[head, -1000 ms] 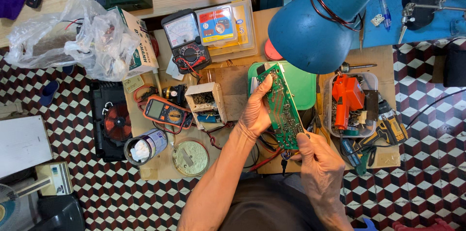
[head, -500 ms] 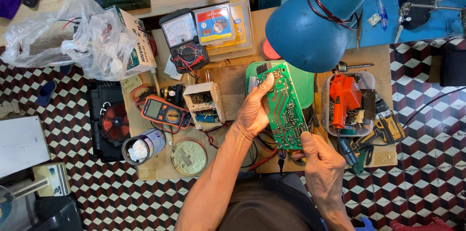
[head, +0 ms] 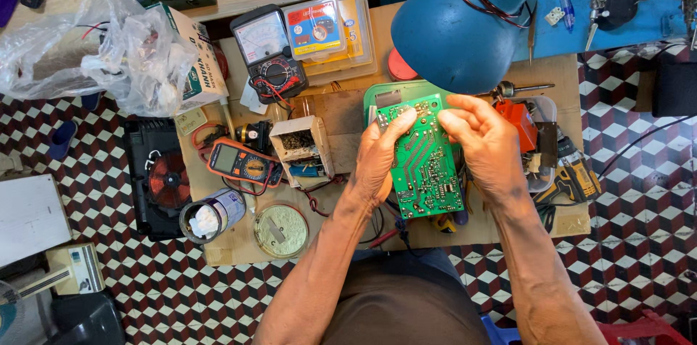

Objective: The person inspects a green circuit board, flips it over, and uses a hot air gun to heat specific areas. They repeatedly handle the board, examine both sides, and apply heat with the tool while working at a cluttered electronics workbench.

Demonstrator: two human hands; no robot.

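A green circuit board [head: 425, 163] is held above the wooden bench, solder side up, between both hands. My left hand [head: 381, 156] grips its left edge with the fingers curled over the top corner. My right hand [head: 483, 145] holds the right edge, thumb and fingers on the upper right corner. A green tray [head: 377, 95] lies under the board, mostly hidden.
A blue desk lamp [head: 465, 26] hangs over the bench just beyond the hands. An orange multimeter [head: 239, 163], a black analog meter [head: 268, 55], a small open box of parts [head: 301, 149], a round tin [head: 281, 229], a plastic bag [head: 94, 47] and tools at the right [head: 573, 178] crowd the bench.
My right hand has risen from the board's lower edge to its upper right corner. The board has turned flatter and more upright in view.
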